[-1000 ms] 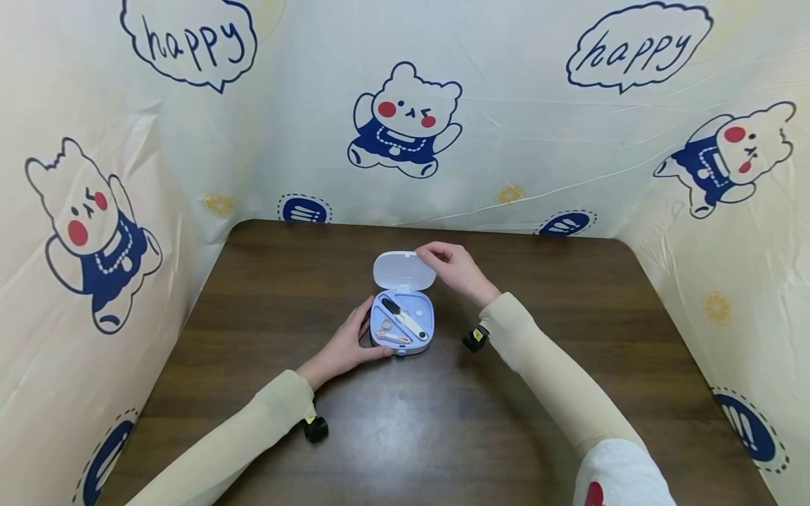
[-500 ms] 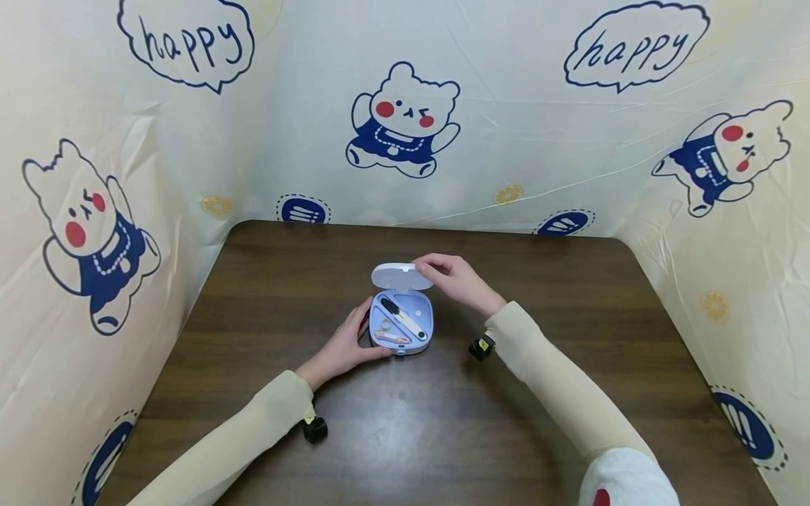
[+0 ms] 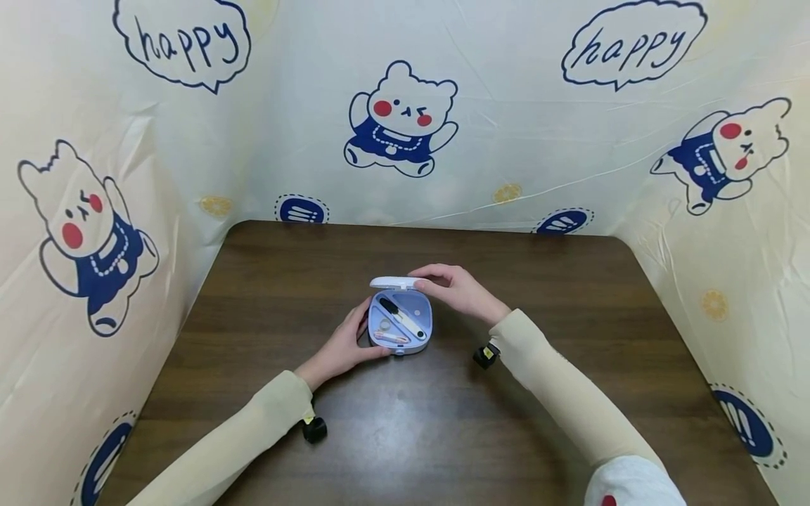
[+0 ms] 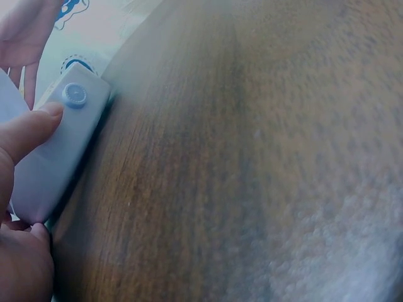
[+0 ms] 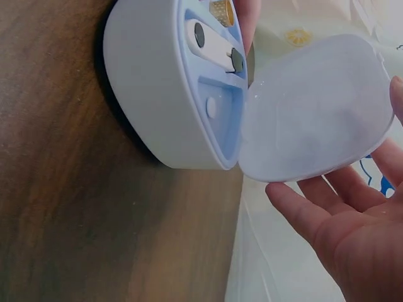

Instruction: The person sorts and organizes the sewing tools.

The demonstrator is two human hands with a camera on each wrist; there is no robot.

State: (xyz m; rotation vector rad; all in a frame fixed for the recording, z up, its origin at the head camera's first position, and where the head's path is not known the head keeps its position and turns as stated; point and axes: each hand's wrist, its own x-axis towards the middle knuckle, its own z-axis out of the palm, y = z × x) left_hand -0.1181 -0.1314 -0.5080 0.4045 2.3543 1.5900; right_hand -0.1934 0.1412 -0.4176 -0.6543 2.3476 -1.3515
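A small light blue and white compartment box (image 3: 422, 303) sits on the table with its lid (image 3: 394, 282) raised at the back, seen almost edge-on from the head. My left hand (image 3: 342, 346) grips the box's left side; in the left wrist view the thumb (image 4: 38, 129) presses the front beside a round button (image 4: 75, 95). With thumb and fingers, my right hand (image 3: 465, 292) holds the lid's right edge. Inside lie a slim white tool with a black end (image 3: 405, 320), a gold dimpled thimble (image 5: 221, 12) and a small pinkish item (image 3: 391, 337).
The box stands on a dark brown wooden table (image 3: 538, 281). A pale cloth (image 3: 285, 105) printed with bears hangs around its back and sides. Black cameras are strapped on both wrists.
The lid has swung from leaning back to nearly upright, tipping toward the box. My right hand has moved slightly down and forward with it; the left hand and box have stayed put.
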